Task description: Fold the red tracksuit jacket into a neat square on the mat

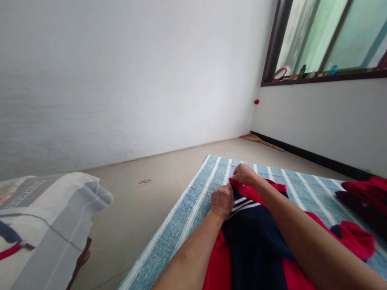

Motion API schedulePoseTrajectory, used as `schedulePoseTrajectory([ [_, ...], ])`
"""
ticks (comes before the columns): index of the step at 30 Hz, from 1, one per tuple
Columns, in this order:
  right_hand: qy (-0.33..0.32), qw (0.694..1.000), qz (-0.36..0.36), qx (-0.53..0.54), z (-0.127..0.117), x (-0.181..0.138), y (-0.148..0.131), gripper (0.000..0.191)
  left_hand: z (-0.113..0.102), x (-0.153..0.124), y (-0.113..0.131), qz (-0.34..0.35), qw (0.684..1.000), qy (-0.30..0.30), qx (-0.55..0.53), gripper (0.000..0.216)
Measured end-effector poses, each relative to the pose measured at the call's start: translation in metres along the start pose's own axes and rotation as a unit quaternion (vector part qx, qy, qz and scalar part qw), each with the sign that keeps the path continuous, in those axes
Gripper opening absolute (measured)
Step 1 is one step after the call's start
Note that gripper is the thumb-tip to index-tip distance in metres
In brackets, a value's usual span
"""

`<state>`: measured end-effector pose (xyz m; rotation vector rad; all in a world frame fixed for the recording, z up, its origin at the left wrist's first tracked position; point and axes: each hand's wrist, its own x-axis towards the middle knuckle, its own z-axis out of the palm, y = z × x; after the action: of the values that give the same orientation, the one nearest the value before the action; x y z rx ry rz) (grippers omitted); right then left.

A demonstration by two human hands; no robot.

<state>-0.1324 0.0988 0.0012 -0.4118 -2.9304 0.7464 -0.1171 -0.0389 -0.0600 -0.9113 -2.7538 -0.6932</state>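
Navy and red cloth makes up the garment (255, 229), which lies on a blue-and-white striped cover (193, 201) directly below the person's forearms. Both hands grasp its far end: the left hand (223, 200) grips the navy part beside some white stripes, with its fingers curled, while the right hand (243, 173), just beyond it, pinches the red edge. The two hands are close together.

Right of the right forearm lies a red bunch with a dark band (355, 241); whether it belongs to the garment, I cannot tell. Farther right, red and dark maroon clothes (367, 195) sit in a pile on the cover.

To the left, well apart from the hands, grey and white fabric (69, 209) hangs over the pale tiled floor (151, 213), where a thin brownish loop (145, 181) lies. A red-rimmed mirror (280, 74) stands on the windowsill.
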Motion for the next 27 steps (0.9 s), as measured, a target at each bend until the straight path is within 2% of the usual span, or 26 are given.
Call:
schedulePoseTrajectory([
  [5,0.018,0.999,0.029,-0.003,0.002,0.005,-0.004,0.008,0.001,-0.001,0.001,0.006,1.000,-0.003,0.007,0.025],
  [7,0.022,0.998,0.048,0.029,0.003,0.008,-0.001,0.005,0.002,-0.001,0.001,-0.006,1.000,-0.004,0.006,0.024],
  [12,0.044,0.983,0.101,0.148,0.013,0.007,0.007,0.014,0.000,0.002,0.000,-0.070,0.998,-0.001,-0.009,0.022],
  [15,0.077,0.970,0.089,0.212,0.021,0.006,0.006,0.012,0.001,0.006,-0.004,-0.102,0.994,-0.001,-0.027,0.022],
  [20,0.112,0.954,0.062,0.272,0.025,0.008,0.003,0.022,0.002,0.012,-0.010,-0.125,0.990,0.003,-0.058,0.024],
  [24,0.095,0.955,0.027,0.278,0.026,0.009,0.004,0.034,0.001,0.014,-0.013,-0.131,0.988,0.005,-0.082,0.022],
  [27,0.106,0.962,0.015,0.249,0.029,0.010,0.003,0.041,0.001,0.016,-0.014,-0.130,0.987,0.010,-0.095,0.019],
])
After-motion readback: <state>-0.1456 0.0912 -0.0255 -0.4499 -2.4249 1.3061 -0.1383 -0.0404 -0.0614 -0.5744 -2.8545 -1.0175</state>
